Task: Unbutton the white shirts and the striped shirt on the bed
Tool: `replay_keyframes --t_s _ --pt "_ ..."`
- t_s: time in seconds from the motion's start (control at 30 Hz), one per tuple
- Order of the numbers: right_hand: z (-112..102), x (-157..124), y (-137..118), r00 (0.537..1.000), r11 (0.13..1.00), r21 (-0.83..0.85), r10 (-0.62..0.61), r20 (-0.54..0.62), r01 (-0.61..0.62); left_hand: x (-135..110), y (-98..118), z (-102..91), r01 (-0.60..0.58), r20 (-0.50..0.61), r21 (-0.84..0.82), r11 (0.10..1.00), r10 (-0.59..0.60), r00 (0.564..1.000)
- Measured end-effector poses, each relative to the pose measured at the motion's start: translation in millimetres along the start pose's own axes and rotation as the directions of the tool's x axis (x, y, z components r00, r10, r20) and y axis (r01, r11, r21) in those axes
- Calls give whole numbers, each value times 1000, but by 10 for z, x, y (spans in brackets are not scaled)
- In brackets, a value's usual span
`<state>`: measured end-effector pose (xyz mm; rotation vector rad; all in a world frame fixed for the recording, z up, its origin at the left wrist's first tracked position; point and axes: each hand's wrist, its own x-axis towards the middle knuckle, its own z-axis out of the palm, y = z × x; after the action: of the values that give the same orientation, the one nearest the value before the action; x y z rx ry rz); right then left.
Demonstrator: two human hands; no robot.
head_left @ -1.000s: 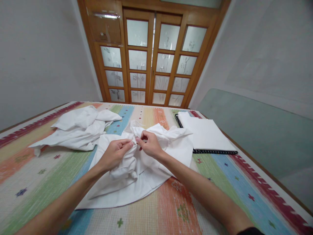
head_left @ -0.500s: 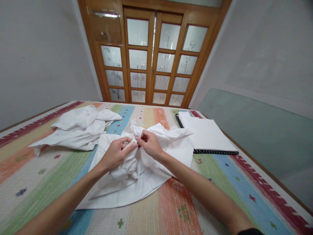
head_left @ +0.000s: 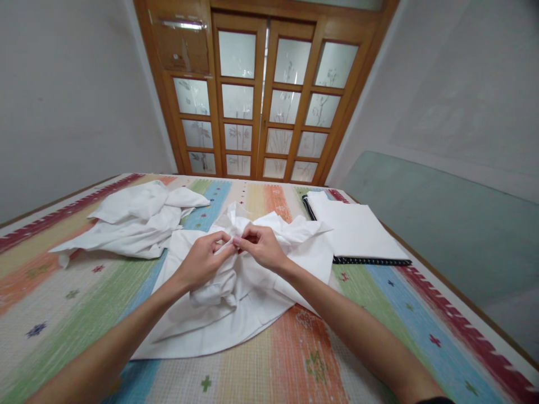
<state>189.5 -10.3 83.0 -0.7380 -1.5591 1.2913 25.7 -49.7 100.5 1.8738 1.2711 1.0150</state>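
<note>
A crumpled white cloth (head_left: pixel 256 314) lies spread in front of me, its middle bunched up in folds. My left hand (head_left: pixel 205 259) pinches a raised fold of it between thumb and fingers. Right beside it, my right hand (head_left: pixel 261 247) is closed on the same fold, and the two sets of fingertips nearly meet. What exactly sits between the fingertips is too small to make out. The cloth's rounded front edge lies flat toward me, and its far side is rumpled.
Another crumpled white cloth (head_left: pixel 126 230) rests to the left. On the right is a stack of folded white fabric (head_left: pixel 353 227) above a black patterned piece (head_left: pixel 373 261). All lie on a striped, multicoloured tablecloth (head_left: pixel 236 381). Wooden glazed doors (head_left: pixel 259 120) stand beyond the table.
Both hands stay at the same fold. The fingers have shifted slightly, the right hand rolling a little over the fold, and the fingertips are closer together. The rest lies as before.
</note>
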Motion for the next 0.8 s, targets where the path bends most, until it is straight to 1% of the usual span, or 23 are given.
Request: replay_keyframes --t_s 0.13,0.3,0.4,0.5,0.6,0.7,0.73,0.8 --pt "-13 4 45 998 989 131 70 -6 -68 -7 -22 -2 21 68 -86 996 -15 998" --pt "-35 -3 66 977 941 263 211 33 -213 -14 3 13 70 131 -182 981 -47 990" --pt "-23 -4 73 974 931 290 227 19 -223 -10 20 24 90 157 -232 969 -54 986" --pt "5 -1 97 981 950 253 194 -30 -181 0 19 30 104 168 -275 956 -58 984" --pt "12 6 135 990 982 146 131 -58 -121 8 5 26 130 190 -308 943 -73 979" --pt "-26 14 155 999 999 -7 42 -12 -42 3 -23 12 162 238 -353 921 -79 968" --pt "-46 16 150 1000 998 -69 -9 17 10 -2 -37 6 174 259 -366 914 -79 963" --pt "-86 20 116 985 964 -210 -148 86 163 -12 -70 -11 198 304 -382 903 -80 949"
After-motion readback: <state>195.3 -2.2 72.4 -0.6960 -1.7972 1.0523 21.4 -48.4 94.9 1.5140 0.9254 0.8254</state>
